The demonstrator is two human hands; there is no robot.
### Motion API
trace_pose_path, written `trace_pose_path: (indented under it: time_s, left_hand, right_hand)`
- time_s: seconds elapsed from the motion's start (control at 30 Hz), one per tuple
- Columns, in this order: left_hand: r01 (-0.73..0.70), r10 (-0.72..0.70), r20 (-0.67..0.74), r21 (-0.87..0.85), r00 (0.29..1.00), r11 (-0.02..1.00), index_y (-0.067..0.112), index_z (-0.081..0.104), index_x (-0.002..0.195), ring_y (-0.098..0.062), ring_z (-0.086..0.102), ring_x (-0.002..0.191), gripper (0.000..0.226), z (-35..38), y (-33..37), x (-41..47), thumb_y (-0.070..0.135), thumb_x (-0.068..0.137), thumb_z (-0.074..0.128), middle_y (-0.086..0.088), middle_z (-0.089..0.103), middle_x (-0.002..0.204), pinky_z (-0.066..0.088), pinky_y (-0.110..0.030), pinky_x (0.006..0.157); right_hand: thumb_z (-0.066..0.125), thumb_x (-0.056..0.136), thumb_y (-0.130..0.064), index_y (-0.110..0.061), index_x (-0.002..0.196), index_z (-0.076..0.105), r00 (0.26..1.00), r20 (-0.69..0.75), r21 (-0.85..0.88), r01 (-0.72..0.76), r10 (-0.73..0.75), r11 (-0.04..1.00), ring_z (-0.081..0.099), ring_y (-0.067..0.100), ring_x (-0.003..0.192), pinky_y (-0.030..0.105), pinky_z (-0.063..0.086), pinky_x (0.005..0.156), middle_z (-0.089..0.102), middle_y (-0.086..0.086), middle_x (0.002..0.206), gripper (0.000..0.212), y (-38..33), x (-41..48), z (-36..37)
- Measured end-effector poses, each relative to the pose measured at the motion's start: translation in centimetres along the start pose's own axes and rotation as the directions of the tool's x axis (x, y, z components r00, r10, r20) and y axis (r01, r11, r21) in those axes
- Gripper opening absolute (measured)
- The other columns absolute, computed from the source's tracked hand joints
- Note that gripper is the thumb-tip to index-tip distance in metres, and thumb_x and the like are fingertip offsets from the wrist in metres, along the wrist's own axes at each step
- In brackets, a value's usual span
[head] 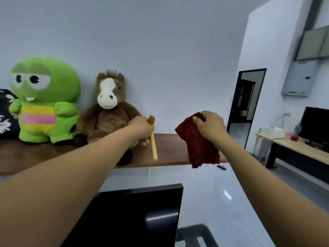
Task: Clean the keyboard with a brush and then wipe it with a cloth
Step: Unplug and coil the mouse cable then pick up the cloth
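Wood shelf [169, 148] runs along a pale wall [160, 41] from nine o'clock to just past centre, its front edge straight and its right end hidden behind the right forearm. A green plush toy [44, 97] sits on it at nine o'clock, with a brown plush horse [108, 107] just beside it at ten. The left hand [140, 130] has its fingers curled round a tan brush [153, 147], bristles up and handle slanting down over the shelf's front strip. At its three o'clock, apart, the right hand [210, 127] pinches the top of a red cloth [199, 148], which hangs free past the shelf edge. A dark monitor [133, 216] fills six o'clock. Glossy floor [213, 193] lies open toward a dark doorway [247, 97] at two o'clock and a light surface [302, 150] carrying a black screen [315, 122] at three.
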State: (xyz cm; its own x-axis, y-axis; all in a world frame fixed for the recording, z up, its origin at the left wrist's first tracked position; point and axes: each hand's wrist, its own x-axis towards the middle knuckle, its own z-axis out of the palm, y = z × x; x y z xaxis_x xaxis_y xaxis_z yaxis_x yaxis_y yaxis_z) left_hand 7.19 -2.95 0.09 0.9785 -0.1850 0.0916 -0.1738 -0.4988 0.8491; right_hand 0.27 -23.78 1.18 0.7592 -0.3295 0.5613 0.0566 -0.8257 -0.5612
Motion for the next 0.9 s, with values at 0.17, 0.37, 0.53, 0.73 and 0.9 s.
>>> trace_pose_path:
  time_s: [0.17, 0.37, 0.53, 0.73, 0.9]
  left_hand:
    - [0.105, -0.113, 0.067, 0.100, 0.991, 0.989, 0.000, 0.057, 0.114, -0.022, 0.057, 0.056, 0.030, 2.3, -1.3, 4.1, 0.025, 0.098, 0.051, -0.013, 0.061, 0.069, 0.050, -0.028, 0.050]
    - [0.174, -0.240, 0.158, 0.349, 0.958, 0.921, -0.007, 0.057, 0.116, -0.018, 0.051, 0.051, 0.044, 4.9, -2.8, 5.7, 0.032, 0.100, 0.047, -0.010, 0.057, 0.065, 0.049, -0.027, 0.056]
    - [0.171, -0.239, 0.124, 0.404, 0.963, 0.899, -0.004, 0.052, 0.119, -0.016, 0.047, 0.045, 0.043, 5.2, -3.8, 6.5, 0.033, 0.098, 0.051, -0.009, 0.057, 0.063, 0.046, -0.025, 0.050]
    - [0.158, -0.218, 0.088, 0.440, 0.972, 0.884, -0.005, 0.055, 0.113, -0.017, 0.047, 0.044, 0.042, 5.3, -3.3, 6.2, 0.033, 0.099, 0.050, -0.008, 0.057, 0.061, 0.044, -0.026, 0.050]
    - [0.120, -0.174, 0.077, 0.461, 0.982, 0.879, -0.002, 0.059, 0.111, -0.020, 0.057, 0.055, 0.035, 5.4, -3.2, 5.9, 0.029, 0.099, 0.051, -0.010, 0.064, 0.073, 0.052, -0.028, 0.062]
  right_hand:
    - [0.057, 0.095, -0.026, -0.008, 0.096, 0.066, 0.973, 0.177, 0.343, -0.199, 0.145, 0.918, 0.065, 0.028, 0.097, 0.044, 0.056, 0.088, 0.068, 0.010, 0.102, 0.020, 0.6, 4.9, 6.0]
    - [0.060, 0.094, -0.027, -0.008, 0.100, 0.070, 0.929, 0.331, -0.017, -0.171, 0.167, 0.985, 0.063, 0.030, 0.104, 0.035, 0.053, 0.081, 0.070, 0.012, 0.107, 0.023, 5.3, 5.5, 10.7]
    - [0.051, 0.096, -0.035, -0.021, 0.135, 0.053, 0.962, 0.228, -0.346, 0.222, -0.148, 0.912, 0.046, 0.026, 0.125, 0.038, 0.041, 0.095, 0.050, 0.006, 0.136, 0.041, 5.8, 3.7, 10.1]
    - [0.030, 0.101, -0.053, -0.030, 0.154, 0.021, 0.711, 0.702, -0.192, 0.259, -0.052, 0.946, 0.013, 0.023, 0.150, 0.045, 0.015, 0.121, 0.015, 0.000, 0.163, 0.058, 4.8, 1.1, 10.8]
    - [0.020, 0.102, -0.054, -0.033, 0.155, 0.007, 0.684, 0.729, -0.292, 0.351, -0.031, 0.889, -0.004, 0.020, 0.151, 0.052, 0.001, 0.121, -0.002, -0.002, 0.164, 0.058, 4.8, 1.0, 11.0]
